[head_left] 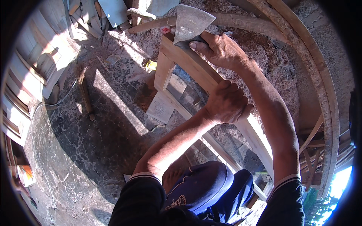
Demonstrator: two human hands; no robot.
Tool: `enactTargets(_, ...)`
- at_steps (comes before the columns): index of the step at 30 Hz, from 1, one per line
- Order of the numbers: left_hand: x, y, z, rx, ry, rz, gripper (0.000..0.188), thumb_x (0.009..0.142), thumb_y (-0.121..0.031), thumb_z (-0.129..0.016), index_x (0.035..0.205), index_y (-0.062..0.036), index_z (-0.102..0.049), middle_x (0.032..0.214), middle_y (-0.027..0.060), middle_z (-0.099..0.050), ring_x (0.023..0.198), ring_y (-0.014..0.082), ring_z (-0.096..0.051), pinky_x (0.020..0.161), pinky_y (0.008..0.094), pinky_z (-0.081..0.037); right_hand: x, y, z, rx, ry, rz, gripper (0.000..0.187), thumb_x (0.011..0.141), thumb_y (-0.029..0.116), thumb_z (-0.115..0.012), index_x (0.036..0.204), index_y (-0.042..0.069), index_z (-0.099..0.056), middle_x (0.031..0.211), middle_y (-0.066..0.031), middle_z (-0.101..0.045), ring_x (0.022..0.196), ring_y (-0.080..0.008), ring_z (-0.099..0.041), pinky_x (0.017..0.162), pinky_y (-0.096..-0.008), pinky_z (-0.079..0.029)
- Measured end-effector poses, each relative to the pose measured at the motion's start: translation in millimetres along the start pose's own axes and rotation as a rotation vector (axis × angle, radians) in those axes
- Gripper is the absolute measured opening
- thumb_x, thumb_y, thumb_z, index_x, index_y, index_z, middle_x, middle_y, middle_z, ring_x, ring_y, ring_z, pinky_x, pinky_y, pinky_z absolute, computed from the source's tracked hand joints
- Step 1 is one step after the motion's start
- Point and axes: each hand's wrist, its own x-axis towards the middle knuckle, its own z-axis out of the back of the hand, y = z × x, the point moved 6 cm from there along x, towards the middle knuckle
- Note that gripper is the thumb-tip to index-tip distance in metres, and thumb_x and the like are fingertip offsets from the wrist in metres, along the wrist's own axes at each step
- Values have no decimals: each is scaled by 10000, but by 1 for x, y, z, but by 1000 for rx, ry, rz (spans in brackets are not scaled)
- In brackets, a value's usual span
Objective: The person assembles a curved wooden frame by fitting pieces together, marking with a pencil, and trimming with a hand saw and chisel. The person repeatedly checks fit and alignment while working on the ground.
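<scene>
My right hand (pixel 222 51) grips the dark handle of a putty knife (pixel 192 24). Its wide, grey, flared blade points up and away, over the far corner of a wooden frame (pixel 188 66). My left hand (pixel 228 103) is closed around the frame's top rail, fingers wrapped over the wood. The frame is pale timber and slants from the upper middle down toward the lower right, past my knees. A pale grey sheet or board (pixel 161 107) lies on the floor beneath it.
Wood shavings (pixel 264 71) cover the ground at the far right, under a long curved timber (pixel 324 75). Wooden panels (pixel 30 71) lean at the left. A stick broom (pixel 83 90), a thin cord (pixel 36 113) and a tub (pixel 25 176) lie on the left side. Scrap boards (pixel 85 17) are piled behind.
</scene>
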Motion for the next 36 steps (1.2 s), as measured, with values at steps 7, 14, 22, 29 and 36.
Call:
enactTargets(7, -5, 1, -4, -11, -7, 24, 369, 875, -310, -666, 575, -189, -491, 603, -9, -458, 626, 187, -495, 715, 389, -379, 3, 1, -8, -15, -11, 26, 547, 1031, 577, -509, 1059, 43, -621, 775, -201, -705, 767, -390, -730, 651, -487, -582)
enactTargets(14, 2, 1, 1, 2, 73, 31, 278, 863, -294, -701, 681, -150, -547, 642, 11, -523, 624, 195, -539, 691, 388, -403, -21, -5, 14, 121, -52, -154, 651, 943, 656, -620, 1048, 14, -650, 750, -208, -684, 743, -319, -725, 696, -437, -567)
enactTargets(22, 34, 24, 5, -3, 162, 456, 652, 763, -406, -855, 1134, -9, -495, 795, 122, -660, 694, 311, -727, 623, 398, -603, -115, -24, 78, 635, -436, -347, 171, 840, 84, -754, 990, 16, -707, 853, -10, -705, 781, -93, -650, 724, -278, -542)
enactTargets(29, 33, 31, -9, -147, 627, 720, 587, 711, -398, -869, 1155, -78, -657, 857, 154, -748, 849, 362, -749, 808, 475, -598, -151, -14, 48, 796, -313, -88, 472, 719, 171, -802, 1138, 42, -625, 992, -52, -651, 917, -178, -621, 855, -356, -518)
enactTargets(36, 32, 32, 3, -237, 360, 682, 352, 741, -356, -782, 1017, -149, -707, 858, 103, -761, 817, 335, -748, 738, 454, -587, -145, -18, 26, 752, -264, -115, 905, 694, 427, -877, 1415, 51, -479, 1416, -190, -448, 1324, -338, -440, 1114, -499, -376)
